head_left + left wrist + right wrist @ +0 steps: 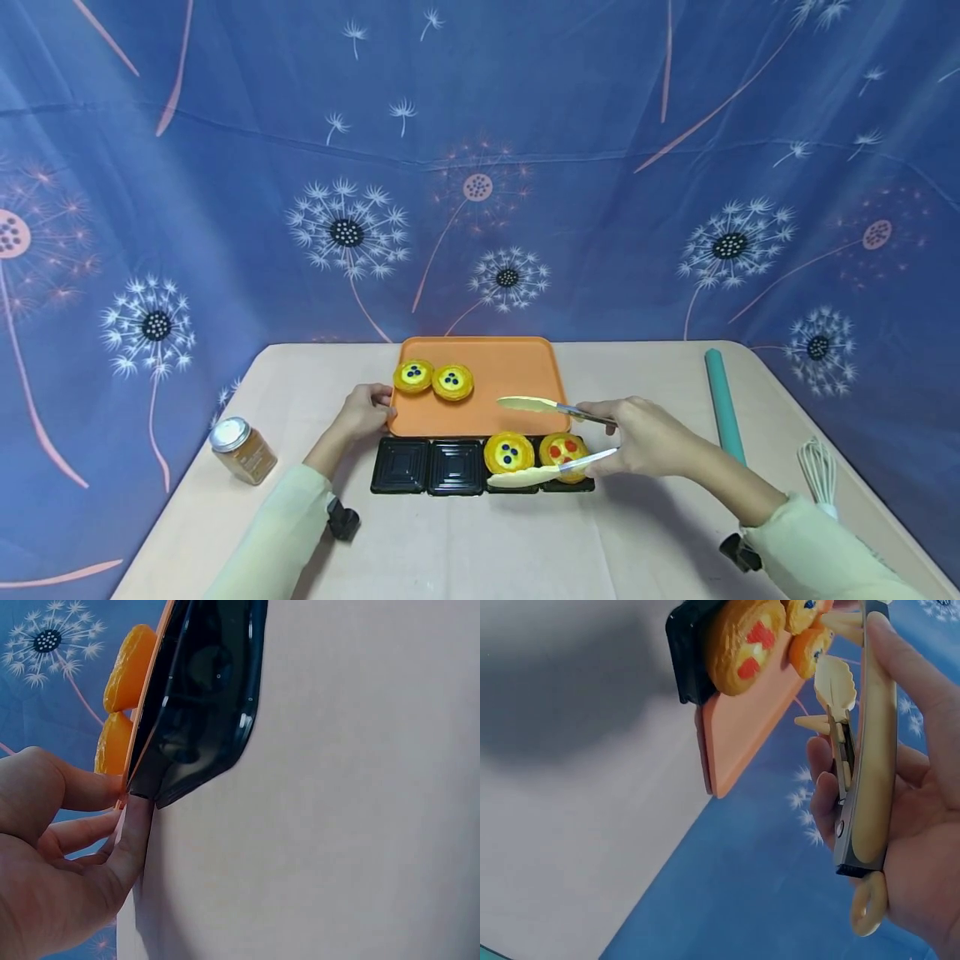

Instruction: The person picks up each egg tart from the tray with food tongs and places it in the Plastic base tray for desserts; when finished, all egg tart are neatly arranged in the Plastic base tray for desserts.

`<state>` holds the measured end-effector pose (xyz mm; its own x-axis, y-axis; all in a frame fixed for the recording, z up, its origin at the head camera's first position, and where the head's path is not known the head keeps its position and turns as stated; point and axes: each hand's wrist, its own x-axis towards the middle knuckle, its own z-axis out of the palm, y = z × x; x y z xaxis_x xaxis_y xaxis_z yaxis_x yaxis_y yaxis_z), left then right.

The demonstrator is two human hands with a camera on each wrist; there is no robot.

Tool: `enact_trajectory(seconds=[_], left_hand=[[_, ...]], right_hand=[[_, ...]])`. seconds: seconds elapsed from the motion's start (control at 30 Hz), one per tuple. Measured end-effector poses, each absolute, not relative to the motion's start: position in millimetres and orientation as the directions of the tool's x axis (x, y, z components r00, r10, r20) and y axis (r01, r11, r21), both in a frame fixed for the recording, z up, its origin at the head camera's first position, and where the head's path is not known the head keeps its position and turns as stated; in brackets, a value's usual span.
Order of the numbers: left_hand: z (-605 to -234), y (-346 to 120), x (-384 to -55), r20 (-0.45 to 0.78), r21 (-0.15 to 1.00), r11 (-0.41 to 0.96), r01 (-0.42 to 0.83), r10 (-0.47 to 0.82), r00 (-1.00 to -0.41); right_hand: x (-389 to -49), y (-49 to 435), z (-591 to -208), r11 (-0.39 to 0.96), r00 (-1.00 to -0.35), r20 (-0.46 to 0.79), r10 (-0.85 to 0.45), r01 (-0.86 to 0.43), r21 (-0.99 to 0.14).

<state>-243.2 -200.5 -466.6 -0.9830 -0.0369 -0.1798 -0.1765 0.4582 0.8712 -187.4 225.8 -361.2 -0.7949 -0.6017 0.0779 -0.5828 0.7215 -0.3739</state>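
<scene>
My left hand [362,412] pinches the left rim of an orange tray [517,367]. Two yellow tarts with blue dots, a left one [413,377] and a right one [452,382], sit on that tray's left side. A black four-section tray [400,465] lies along its near edge. Its third section holds another blue-dotted tart [509,446]; the rightmost holds a red-topped tart [558,447]. With my right hand [645,437] I hold cream-tipped tongs [874,750], their arms spread apart with nothing between them. The lower arm partly covers the two near tarts.
At the left stands a glass jar [243,450] with a silver lid. A teal rod [723,408] and a white whisk [817,471] lie on the right of the pale table. Behind the table hangs a blue dandelion-print cloth [600,217].
</scene>
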Motion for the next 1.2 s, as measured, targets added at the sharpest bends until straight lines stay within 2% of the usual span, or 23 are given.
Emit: enact_trajectory(seconds=[0.17,0.53,0.8,1.2], left_hand=[[-467,-201,-243,-0.18,0.873,0.455,-0.174,-0.032,-0.983],[-468,-201,-244,-0.166,0.878,0.452,-0.156,-0.017,-0.986],[-468,-203,-242,-0.164,0.88,0.45,-0.152,-0.012,-0.986],[-468,-203,-243,-0.153,0.879,0.455,-0.146,-0.022,-0.988]], right_hand=[[-193,229,-352,0.709,-0.8,0.117,-0.588,-0.58,-0.402],[-224,203,-333,0.711,-0.792,0.212,-0.573,-0.609,-0.353],[-256,167,-351,0.744,-0.817,0.123,-0.564,-0.567,-0.354],[-271,142,-384,0.784,-0.851,0.053,-0.523,-0.505,-0.361]])
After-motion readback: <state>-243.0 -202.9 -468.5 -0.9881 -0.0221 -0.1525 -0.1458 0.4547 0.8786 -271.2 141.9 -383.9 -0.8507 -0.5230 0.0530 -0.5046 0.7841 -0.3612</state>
